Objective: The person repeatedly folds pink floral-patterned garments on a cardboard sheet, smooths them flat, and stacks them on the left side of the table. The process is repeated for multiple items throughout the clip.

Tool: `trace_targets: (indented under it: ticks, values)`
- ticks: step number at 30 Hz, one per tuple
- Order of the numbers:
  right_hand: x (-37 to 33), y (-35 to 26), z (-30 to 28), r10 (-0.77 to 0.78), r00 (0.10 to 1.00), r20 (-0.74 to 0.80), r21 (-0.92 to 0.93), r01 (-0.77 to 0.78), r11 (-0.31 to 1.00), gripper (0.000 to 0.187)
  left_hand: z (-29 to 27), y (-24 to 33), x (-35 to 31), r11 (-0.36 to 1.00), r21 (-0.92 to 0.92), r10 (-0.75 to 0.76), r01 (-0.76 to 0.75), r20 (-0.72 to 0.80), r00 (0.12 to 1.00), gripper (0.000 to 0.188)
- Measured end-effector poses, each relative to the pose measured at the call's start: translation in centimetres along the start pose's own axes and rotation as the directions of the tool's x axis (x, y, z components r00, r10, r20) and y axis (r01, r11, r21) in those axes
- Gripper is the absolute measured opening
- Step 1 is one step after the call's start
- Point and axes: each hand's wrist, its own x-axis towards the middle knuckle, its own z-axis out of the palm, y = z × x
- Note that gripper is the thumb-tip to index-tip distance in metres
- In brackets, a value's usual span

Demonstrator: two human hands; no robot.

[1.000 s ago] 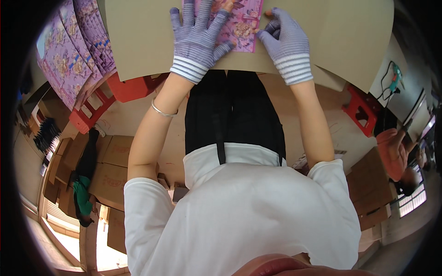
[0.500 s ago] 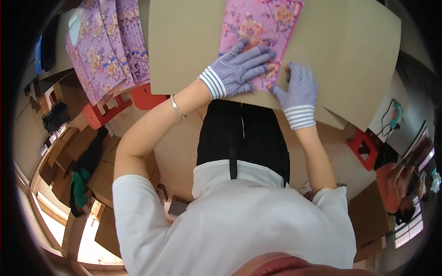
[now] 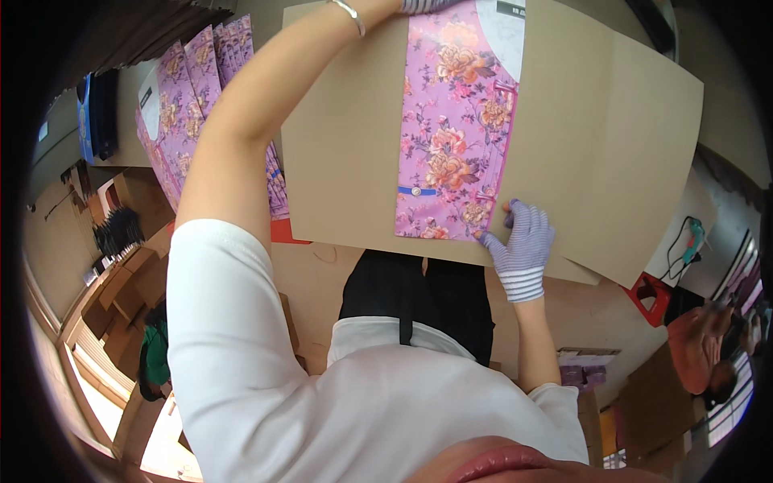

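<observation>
A flat, folded pink floral piece [image 3: 451,153] lies lengthwise on a large tan cardboard sheet [image 3: 600,153]. It carries orange flowers, a blue strip with a round clasp-like spot, and a white curved section near its top. My right hand [image 3: 522,241], in a striped lilac glove with bare fingertips, rests at the piece's lower right corner. Its thumb touches that corner and the fingers are apart. At the top edge of the picture, my left hand [image 3: 427,5] reaches over the piece's far end; mostly the striped glove cuff shows and its fingers are cut off.
Several similar floral pieces [image 3: 189,105] stand fanned in a stack on the left. Red stools [image 3: 648,296] show under the cardboard's edges. On the right lies a teal corded tool [image 3: 692,237]. Cardboard boxes [image 3: 129,286] and other people [image 3: 699,354] are farther off.
My left hand has moved from the piece's near end up to its far end, out past the picture's top. My right hand stays by the lower right corner. The view has shifted.
</observation>
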Motion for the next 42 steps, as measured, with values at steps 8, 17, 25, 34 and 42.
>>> trace_targets:
  ticks: [8, 17, 25, 34, 42]
  values:
    - [0.3, 0.4, 0.4, 0.037, 0.999, -0.01, -0.039, -0.037, 0.999, 0.065, -1.8, 12.6, -6.7, 0.971, -0.238, 0.016, -0.013, 0.011, 1.0, 0.07]
    - [-0.7, 2.2, -2.6, -0.099, 0.991, -0.09, 0.085, 0.107, 0.991, 0.048, -6.5, 33.0, -18.4, 0.764, -0.596, -0.116, 0.247, 0.25, 0.961, 0.073]
    - [0.4, 22.6, -18.6, 0.498, 0.825, -0.268, 0.411, -0.369, 0.834, 0.041, -4.8, 24.5, -13.2, 0.859, -0.324, -0.418, 0.397, 0.007, 0.909, 0.055]
    - [3.9, 12.6, -11.1, -0.02, 0.924, -0.381, 0.674, 0.293, 0.678, 0.052, -2.6, 22.6, -12.6, 0.937, 0.04, -0.348, 0.346, 0.155, 0.925, 0.044]
    - [10.6, 5.1, -1.6, -0.231, 0.882, -0.41, -0.394, 0.057, 0.917, 0.063, -3.7, 22.4, -11.7, 0.921, -0.11, -0.357, 0.373, 0.145, 0.923, 0.047]
